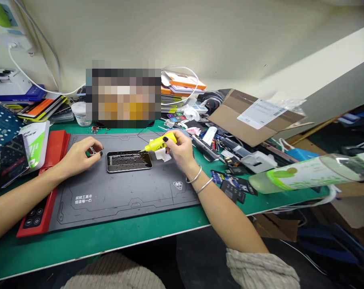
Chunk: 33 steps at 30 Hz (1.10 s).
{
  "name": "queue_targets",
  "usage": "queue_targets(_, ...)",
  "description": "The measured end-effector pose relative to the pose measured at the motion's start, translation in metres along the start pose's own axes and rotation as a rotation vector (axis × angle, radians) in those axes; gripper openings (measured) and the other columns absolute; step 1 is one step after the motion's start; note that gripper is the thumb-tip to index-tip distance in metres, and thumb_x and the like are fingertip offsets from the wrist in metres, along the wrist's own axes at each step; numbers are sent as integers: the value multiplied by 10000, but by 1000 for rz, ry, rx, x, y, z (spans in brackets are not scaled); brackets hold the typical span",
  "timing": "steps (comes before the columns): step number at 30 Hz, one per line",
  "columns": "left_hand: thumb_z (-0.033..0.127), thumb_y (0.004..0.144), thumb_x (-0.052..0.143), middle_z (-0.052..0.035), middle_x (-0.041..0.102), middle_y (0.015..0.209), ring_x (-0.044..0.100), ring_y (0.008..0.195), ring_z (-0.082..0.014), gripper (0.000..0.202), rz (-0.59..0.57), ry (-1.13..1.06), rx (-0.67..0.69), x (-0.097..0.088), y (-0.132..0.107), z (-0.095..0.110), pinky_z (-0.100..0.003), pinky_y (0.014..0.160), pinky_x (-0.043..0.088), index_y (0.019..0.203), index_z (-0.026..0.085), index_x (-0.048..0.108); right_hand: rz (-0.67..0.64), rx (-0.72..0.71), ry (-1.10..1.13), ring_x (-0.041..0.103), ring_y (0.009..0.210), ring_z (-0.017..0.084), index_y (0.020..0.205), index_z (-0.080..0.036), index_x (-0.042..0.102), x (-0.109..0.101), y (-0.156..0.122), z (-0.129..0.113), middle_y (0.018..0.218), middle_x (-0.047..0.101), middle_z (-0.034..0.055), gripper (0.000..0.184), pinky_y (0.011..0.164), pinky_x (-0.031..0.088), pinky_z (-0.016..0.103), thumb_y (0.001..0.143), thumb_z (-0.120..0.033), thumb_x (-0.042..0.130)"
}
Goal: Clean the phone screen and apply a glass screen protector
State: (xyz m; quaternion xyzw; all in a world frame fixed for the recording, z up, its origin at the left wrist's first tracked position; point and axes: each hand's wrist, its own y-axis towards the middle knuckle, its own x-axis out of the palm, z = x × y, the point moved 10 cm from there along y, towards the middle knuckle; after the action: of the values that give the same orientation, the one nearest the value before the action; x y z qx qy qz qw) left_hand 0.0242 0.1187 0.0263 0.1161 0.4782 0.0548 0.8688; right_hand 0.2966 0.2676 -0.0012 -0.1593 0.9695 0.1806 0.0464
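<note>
A smartphone lies flat, its dark screen facing up and dotted with clear droplets. My right hand grips a yellow glue bottle with a narrow nozzle, tilted down to the left. The nozzle tip is at the phone's upper right part; whether it touches the screen I cannot tell. Left of the phone, my left hand hovers low or rests over the mat, fingers loosely curved, thumb and fingertips slightly apart. Something silvery, perhaps a ring, shows among its fingers. A crumpled white tissue lies under the bottle.
A grey work mat covers the green table, with a red device along its left edge. A pixelated screen-like object stands behind. Tools, an open cardboard box and a large bottle crowd the right.
</note>
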Motion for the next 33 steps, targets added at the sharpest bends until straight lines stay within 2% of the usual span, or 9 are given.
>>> queue_targets(4,363,815,513,-56,693,953,656,826,-199,203,-2,-5,3,0,0,0,-337,773,544,899,207,614,6,1,5,466,447,97,842,-231,575,-1,-1,-1,697,577,-27,476,424,422,277,692,-638,770)
queue_targets(10,363,811,517,-54,692,952,657,830,-202,200,3,1,3,0,0,-1,-341,781,546,893,209,615,36,2,2,456,448,110,843,-241,569,-5,0,-1,613,509,-49,412,423,398,273,747,-610,728)
queue_targets(18,348,812,525,-50,690,947,656,819,-197,188,5,-9,1,0,-1,-2,-335,771,543,900,210,619,33,4,-11,444,437,103,826,-237,572,-4,-1,-1,617,512,-47,354,418,395,274,736,-537,737)
queue_targets(24,355,817,529,-57,693,962,655,826,-205,191,1,-11,1,0,-1,-2,-345,775,541,904,211,619,59,6,0,419,427,98,804,-242,553,-7,0,0,582,472,-58,348,403,361,262,753,-550,708)
queue_targets(33,365,809,526,-55,691,943,650,801,-202,200,0,-13,-9,-1,0,1,-345,769,540,895,208,616,86,6,12,410,427,97,793,-233,564,-10,0,0,575,468,-58,280,405,348,261,751,-467,714)
